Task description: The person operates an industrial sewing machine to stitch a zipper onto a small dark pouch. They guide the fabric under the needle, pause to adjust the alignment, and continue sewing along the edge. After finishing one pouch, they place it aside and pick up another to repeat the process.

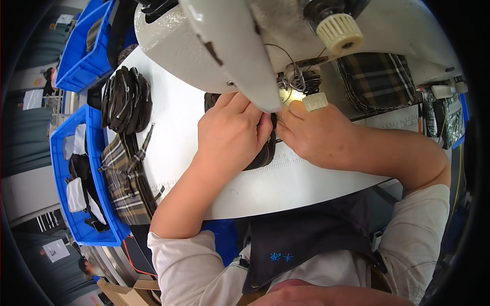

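Note:
My left hand (229,132) has curled fingers on a dark fabric piece with a zipper (263,158), just under the white sewing machine head (214,46). My right hand (314,137) is beside it, fingers bent and pressed at the same piece near the lit needle area (293,94); its fingertips are partly hidden behind the machine's parts. Part of the dark piece shows left of my left hand, and the rest is hidden under my hands. The white worktable (240,199) with printed ruler markings lies beneath.
A stack of dark zippered pieces (127,102) and plaid fabric (122,183) are at left, beside a blue bin of pieces (66,168) and another blue bin (76,61). A plaid piece (377,76) lies behind my right hand. Wrapped items (446,122) sit at far right.

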`<state>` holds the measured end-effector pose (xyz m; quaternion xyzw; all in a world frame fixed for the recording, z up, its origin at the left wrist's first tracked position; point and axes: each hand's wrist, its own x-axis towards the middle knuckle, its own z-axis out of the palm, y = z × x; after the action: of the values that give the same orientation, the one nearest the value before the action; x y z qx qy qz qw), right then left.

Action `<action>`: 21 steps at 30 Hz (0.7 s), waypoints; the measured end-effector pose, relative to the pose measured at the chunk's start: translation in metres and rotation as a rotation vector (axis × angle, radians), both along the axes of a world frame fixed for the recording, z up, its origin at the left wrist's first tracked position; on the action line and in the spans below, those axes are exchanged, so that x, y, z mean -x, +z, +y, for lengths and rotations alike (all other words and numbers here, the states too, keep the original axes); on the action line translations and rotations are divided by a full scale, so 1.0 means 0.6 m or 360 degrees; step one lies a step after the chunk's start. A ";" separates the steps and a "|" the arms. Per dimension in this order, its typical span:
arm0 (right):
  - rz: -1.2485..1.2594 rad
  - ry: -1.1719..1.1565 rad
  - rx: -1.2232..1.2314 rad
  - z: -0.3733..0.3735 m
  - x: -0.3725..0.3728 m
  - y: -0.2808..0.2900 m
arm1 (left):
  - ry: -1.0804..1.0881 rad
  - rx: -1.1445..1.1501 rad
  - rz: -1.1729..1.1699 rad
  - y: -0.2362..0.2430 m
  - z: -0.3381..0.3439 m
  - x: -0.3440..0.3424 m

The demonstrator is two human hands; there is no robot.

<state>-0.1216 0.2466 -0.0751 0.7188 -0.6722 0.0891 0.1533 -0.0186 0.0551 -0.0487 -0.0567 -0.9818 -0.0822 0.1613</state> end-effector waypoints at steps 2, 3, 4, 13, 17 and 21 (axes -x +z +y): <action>-0.0029 0.0026 0.0016 -0.001 0.006 -0.004 | 0.0008 0.0002 0.0022 -0.001 0.004 0.000; -0.0045 0.0026 -0.0042 -0.001 0.010 0.000 | 0.0011 0.0004 0.0033 -0.002 0.006 0.001; -0.0065 0.0030 -0.0099 -0.001 0.014 0.005 | 0.0017 0.0010 0.0039 -0.002 0.008 0.000; -0.0157 0.0055 -0.0101 -0.001 0.028 0.009 | 0.0029 -0.0003 0.0024 -0.001 0.014 -0.001; -0.0166 0.0060 -0.0103 -0.002 0.032 0.016 | 0.0032 0.0022 0.0039 -0.008 0.012 -0.002; -0.0177 0.0011 -0.0148 -0.007 0.038 0.009 | 0.0051 0.0046 0.0068 -0.013 0.004 0.000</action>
<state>-0.1444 0.2423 -0.0699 0.7215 -0.6805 0.0981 0.0819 -0.0186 0.0573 -0.0566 -0.0452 -0.9800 -0.0641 0.1827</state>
